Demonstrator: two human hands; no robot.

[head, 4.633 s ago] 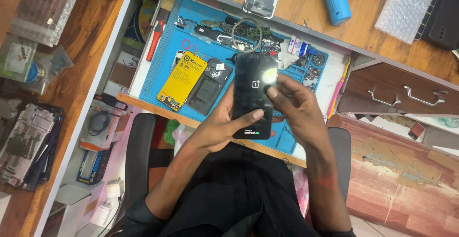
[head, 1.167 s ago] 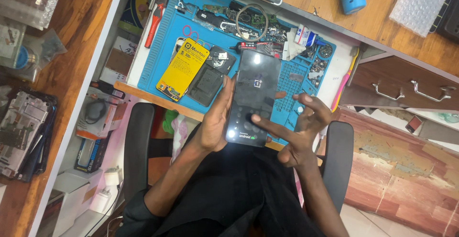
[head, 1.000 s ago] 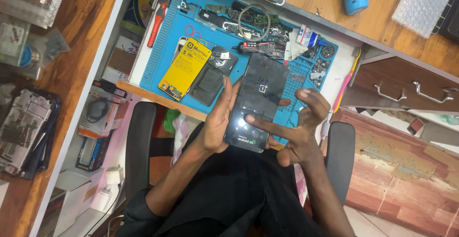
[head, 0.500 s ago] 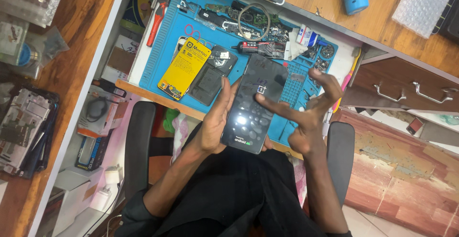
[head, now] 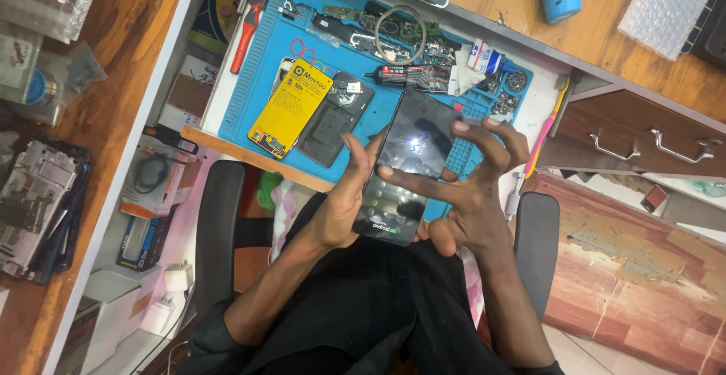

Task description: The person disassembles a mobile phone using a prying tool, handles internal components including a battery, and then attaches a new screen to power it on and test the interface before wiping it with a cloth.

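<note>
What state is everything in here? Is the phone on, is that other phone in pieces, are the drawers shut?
Black phone: screen lit, held up.
Left hand: gripping the phone's side.
Right hand: forefinger on the screen, other fingers spread.
Opened phone: back off, lying flat on the mat.
Yellow battery: out, loose, lying flat.
Blue mat: cluttered with parts.
Wooden drawers: shut.

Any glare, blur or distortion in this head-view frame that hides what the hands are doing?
Head view: evenly lit and mostly sharp; the phone screen reflects light, so its contents are partly washed out; the left hand and right hand are clear, without motion blur; desk edges tilt with the camera angle; the blue mat is legible.
</note>
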